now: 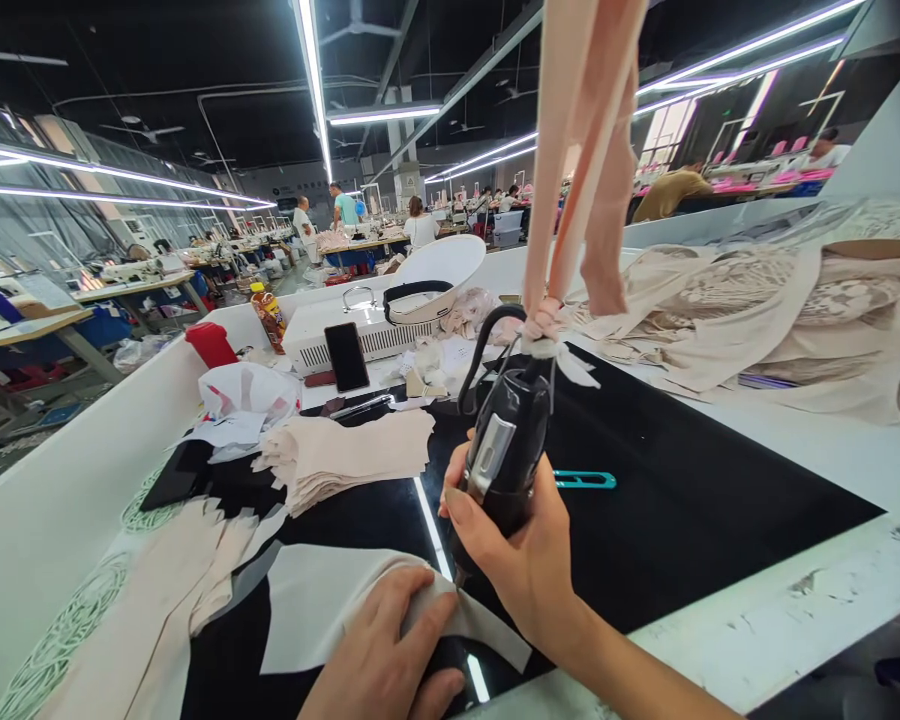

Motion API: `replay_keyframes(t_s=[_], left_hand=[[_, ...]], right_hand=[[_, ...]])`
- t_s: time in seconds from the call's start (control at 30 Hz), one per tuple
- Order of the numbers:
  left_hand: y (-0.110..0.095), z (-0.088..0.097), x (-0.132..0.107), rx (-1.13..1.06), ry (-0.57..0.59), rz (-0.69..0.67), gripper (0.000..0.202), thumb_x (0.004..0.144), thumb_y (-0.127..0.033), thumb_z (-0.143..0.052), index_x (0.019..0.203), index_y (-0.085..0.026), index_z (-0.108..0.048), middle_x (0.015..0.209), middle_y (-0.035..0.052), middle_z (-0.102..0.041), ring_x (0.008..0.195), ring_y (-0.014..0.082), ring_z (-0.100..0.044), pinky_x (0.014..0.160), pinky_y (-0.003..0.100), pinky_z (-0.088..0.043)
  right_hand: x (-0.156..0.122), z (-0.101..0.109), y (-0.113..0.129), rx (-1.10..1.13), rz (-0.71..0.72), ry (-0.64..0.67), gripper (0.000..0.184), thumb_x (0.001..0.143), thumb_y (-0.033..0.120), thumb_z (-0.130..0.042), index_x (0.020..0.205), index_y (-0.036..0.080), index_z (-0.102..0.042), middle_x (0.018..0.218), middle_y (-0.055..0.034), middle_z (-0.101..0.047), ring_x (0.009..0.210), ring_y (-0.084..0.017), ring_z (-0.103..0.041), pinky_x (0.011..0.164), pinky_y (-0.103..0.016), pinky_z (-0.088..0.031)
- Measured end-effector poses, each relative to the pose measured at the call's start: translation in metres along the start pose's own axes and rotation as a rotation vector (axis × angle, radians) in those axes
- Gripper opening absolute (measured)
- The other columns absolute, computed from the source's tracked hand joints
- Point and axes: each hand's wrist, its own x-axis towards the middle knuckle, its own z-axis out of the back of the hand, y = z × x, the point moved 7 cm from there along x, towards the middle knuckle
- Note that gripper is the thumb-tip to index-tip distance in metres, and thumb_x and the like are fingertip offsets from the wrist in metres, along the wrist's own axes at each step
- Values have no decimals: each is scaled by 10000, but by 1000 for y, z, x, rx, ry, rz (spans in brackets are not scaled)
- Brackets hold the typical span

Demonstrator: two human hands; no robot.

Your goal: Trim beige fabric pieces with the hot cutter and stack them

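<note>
My right hand (521,560) is wrapped round the body of a black hand-held power tool (506,450) with a silver switch plate. The tool points down, and its top hangs from peach fabric strips (581,150). Its tip is near the edge of a pale cut fabric piece (322,590) on a shiny black board (645,470); whether they touch I cannot tell. My left hand (390,640) lies on that piece, fingers stretched out and pressing down. Behind it sits a stack of beige fabric pieces (360,450). Teal thread snips (585,480) lie right of the tool.
More beige strips (157,590) lie at left, and a large fabric heap (757,300) at right. At the back stand a white vented box (345,340), a phone (346,357), a bottle (268,315) and a plastic bag (247,395). A raised white wall (82,470) borders the left.
</note>
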Motion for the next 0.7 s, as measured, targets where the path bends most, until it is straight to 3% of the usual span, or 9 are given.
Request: replay_keyframes(t_s=[0.2,0.47,0.7], left_hand=[[-5,0,-2,166,-64,-112,541,1036,-439,-701,1511,-208,-585,1425,146,-673,1288,316,-685,1054,435,-626],[-10,10,4,202,-120,-153,554,1080,-639,-551,1473,-259,-645,1382,129,-695,1265,290,-679,1013,367,-629],[-18,11,7,305,-188,-177,626,1058,-738,-463,1404,-270,-694,1303,152,-709,1176,310,-708,892,372,-658]], right_hand=[[0,2,-1,-23,12,-10,285,818,323,-780,908,271,-515,726,48,-613,577,-147,-575,538,-287,-539],[0,2,-1,-30,14,-22,290,825,332,-791,928,270,-528,746,35,-635,606,-161,-596,564,-304,-558],[-1,2,-5,-28,15,-14,284,835,345,-795,943,267,-544,798,16,-659,627,-168,-609,577,-318,-568]])
